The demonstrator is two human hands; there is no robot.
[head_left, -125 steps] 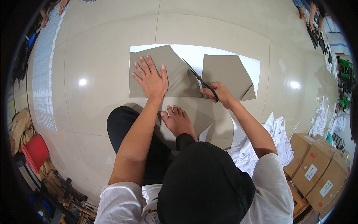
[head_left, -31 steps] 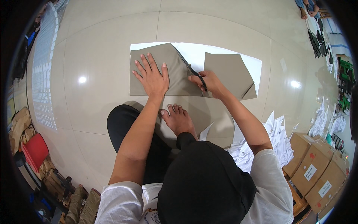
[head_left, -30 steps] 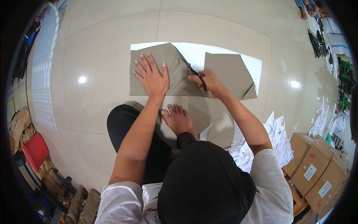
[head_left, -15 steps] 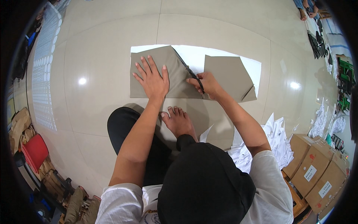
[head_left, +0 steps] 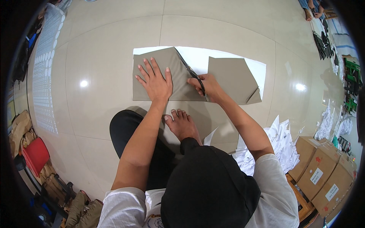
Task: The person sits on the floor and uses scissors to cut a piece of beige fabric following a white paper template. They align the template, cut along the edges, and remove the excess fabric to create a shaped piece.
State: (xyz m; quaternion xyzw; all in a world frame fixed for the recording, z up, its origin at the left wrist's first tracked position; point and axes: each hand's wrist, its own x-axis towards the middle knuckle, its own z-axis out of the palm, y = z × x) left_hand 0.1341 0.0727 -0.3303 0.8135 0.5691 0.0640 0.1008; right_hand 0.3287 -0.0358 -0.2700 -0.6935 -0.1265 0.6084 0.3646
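Note:
My left hand (head_left: 156,84) lies flat with spread fingers on the left part of a grey-brown sheet of cloth (head_left: 183,90). My right hand (head_left: 210,88) grips black-handled scissors (head_left: 191,71), whose blades point up and left along the slanted edge of that left part. White material (head_left: 194,51) shows underneath, through the gap between the left and right parts of the cloth and beyond its far edge. At the right end, a small corner of the cloth (head_left: 253,95) is creased or cut. How far apart the blades are is hard to make out.
My bare foot (head_left: 183,125) rests on the tiled floor just below the cloth. White scraps (head_left: 279,142) are heaped at the right, beside cardboard boxes (head_left: 319,165). A printed sheet (head_left: 43,83) lies far left, near a red item (head_left: 36,154). Another person (head_left: 313,9) sits far right.
My right hand and the scissors' handles have shifted slightly left. My left hand stays pressed in the same place on the cloth.

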